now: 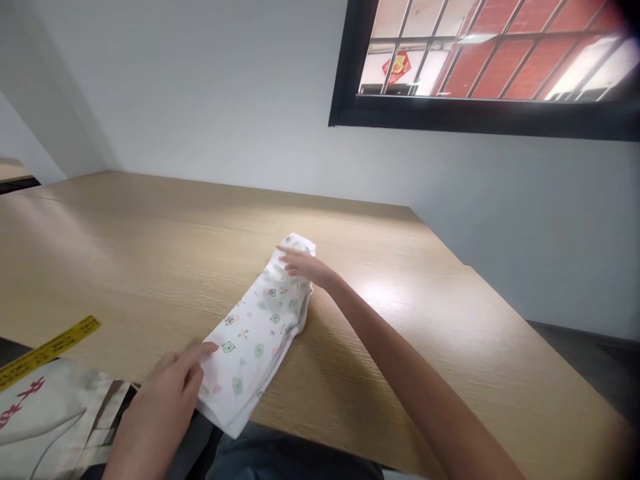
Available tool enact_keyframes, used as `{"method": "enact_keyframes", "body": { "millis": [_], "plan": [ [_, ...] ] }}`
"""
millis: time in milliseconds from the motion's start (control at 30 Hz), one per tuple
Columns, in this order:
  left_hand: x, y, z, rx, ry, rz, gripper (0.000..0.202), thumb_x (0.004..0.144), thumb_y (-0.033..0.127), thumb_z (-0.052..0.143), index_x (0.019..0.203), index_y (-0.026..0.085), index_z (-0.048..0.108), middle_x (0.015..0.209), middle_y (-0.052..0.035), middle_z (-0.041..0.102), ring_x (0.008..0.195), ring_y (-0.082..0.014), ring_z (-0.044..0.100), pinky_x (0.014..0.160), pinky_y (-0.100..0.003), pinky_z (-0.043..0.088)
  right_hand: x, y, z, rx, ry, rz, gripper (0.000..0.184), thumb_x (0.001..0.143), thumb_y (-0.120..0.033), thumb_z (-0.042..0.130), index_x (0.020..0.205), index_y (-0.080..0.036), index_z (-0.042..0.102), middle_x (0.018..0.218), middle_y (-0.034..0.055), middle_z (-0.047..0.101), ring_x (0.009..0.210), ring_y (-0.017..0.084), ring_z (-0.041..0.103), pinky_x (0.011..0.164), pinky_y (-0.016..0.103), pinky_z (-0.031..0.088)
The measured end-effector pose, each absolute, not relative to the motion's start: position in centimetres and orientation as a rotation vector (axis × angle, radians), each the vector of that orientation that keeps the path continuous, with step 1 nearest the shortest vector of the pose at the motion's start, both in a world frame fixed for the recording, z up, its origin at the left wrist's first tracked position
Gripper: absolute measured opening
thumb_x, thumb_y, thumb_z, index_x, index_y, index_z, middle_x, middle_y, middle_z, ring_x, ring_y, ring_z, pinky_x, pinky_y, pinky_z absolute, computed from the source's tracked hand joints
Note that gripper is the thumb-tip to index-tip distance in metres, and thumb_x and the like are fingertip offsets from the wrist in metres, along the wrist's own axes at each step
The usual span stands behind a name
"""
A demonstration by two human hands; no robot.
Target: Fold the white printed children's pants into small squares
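Observation:
A white garment [265,320] with small green and pink animal prints lies folded into a long strip, slanting across the table's near edge. Its kind cannot be told from this fold. My right hand [305,265] rests over the far end of the cloth, fingers stretched out and apart. At the near left edge is my left hand [167,393], its index finger extended onto the fabric and its thumb a little apart from it. The other left fingers are partly hidden and slightly blurred. The garment's near end hangs just past the table edge.
The wooden table [150,267] reaches back to a white wall [210,87] with a barred window [480,60]. A yellow strip with dark print [50,350] lies at the left table edge, above a pale bag with red writing [45,413].

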State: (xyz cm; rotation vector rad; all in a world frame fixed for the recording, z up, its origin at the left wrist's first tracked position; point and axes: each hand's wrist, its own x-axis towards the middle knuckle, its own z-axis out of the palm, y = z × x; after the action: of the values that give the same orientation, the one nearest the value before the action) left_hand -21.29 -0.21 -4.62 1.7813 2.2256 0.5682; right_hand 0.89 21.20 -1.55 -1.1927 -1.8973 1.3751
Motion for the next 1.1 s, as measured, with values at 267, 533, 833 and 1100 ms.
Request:
{"method": "enact_keyframes", "body": {
  "millis": [267,533,833,1100],
  "plan": [
    [-16.9,-0.6,-4.2,2.143,2.14,0.408,0.029,0.079,0.023,0.044,0.088,0.031,0.07,0.092,-0.008,0.052,0.088,-0.0245,0.05,0.079,-0.041,0.043,4.0,20.8,-3.1,-1.292,-2.087,1.187,0.031,0.081,-0.023,0.048,0.109,-0.024,0.063,0.124,0.0012,0.053,0.117,0.022,0.045,0.102,0.037,0.035],
    [-10.8,5.9,-1.1,2.597,1.309,0.299,0.029,0.084,0.015,0.038,0.081,0.019,0.067,0.102,-0.0072,0.057,0.094,-0.0203,0.053,0.085,-0.037,0.042,7.7,17.2,-2.6,-1.162,-2.29,1.152,0.036,0.091,-0.035,0.036,0.117,-0.022,0.057,0.122,0.0015,0.055,0.11,0.018,0.051,0.093,0.031,0.044],
    [-8.8,5.2,-5.4,2.762,0.964,0.278,0.06,0.09,0.049,0.027,0.14,0.016,0.02,0.145,-0.0064,0.023,0.133,-0.0279,0.019,0.107,-0.049,0.017,6.6,19.9,-5.5,-1.332,-2.495,0.502,0.052,0.09,-0.032,0.032,0.137,-0.008,0.03,0.145,0.01,0.021,0.134,0.024,0.01,0.11,0.041,0.008],
    [-11.6,-2.2,-7.7,3.326,0.614,0.765,0.032,0.095,0.022,0.032,0.119,0.025,0.052,0.124,0.0118,0.052,0.108,-0.0076,0.053,0.109,-0.024,0.021,4.7,21.5,-5.3,-1.501,-2.577,0.256,0.054,0.092,-0.027,0.024,0.138,0.0,0.021,0.145,0.0169,0.016,0.133,0.027,0.01,0.109,0.044,0.011]
  ]
}}
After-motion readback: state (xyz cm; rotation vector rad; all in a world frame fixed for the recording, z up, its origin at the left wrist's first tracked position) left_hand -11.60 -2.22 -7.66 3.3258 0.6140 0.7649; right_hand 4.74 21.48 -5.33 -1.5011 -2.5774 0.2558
